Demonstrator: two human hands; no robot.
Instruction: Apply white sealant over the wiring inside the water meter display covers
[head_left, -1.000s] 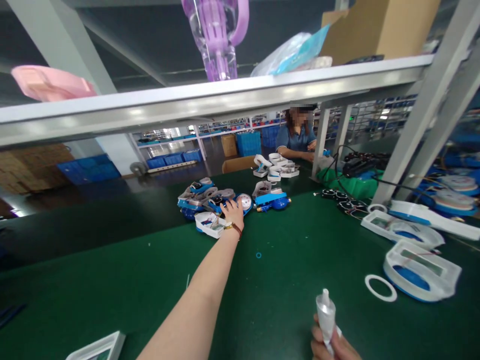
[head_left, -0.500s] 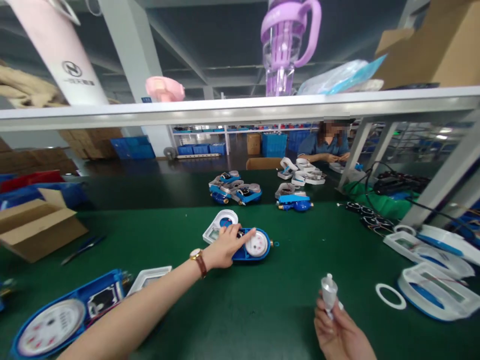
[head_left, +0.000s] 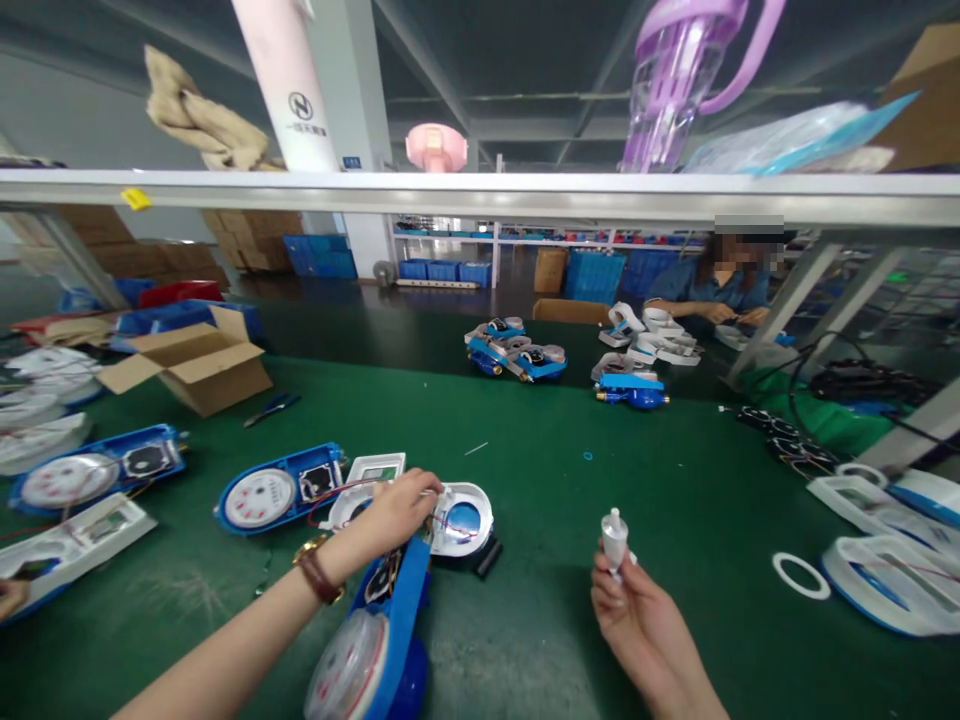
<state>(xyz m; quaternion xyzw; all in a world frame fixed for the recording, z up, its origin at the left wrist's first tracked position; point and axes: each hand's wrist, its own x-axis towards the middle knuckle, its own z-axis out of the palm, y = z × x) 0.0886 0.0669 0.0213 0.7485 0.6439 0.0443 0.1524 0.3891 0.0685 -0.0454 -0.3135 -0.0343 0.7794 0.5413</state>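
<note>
On the green bench (head_left: 570,520), the open brown cardboard box (head_left: 196,366) stands far left of the white plastic meter cover (head_left: 450,515); its contents cannot be seen. Nearer the cover lies a flat blue water meter with a white dial (head_left: 279,492). The left hand (head_left: 397,510), its grip pinching the cover's rim, rests on that cover, and a tilted blue water meter (head_left: 379,645) stands just below it. Right of the cover, the right hand (head_left: 637,620) has its grip pressed around a small silver squeeze tube (head_left: 615,540), held upright. Further right lies a white rubber ring (head_left: 801,576).
</note>
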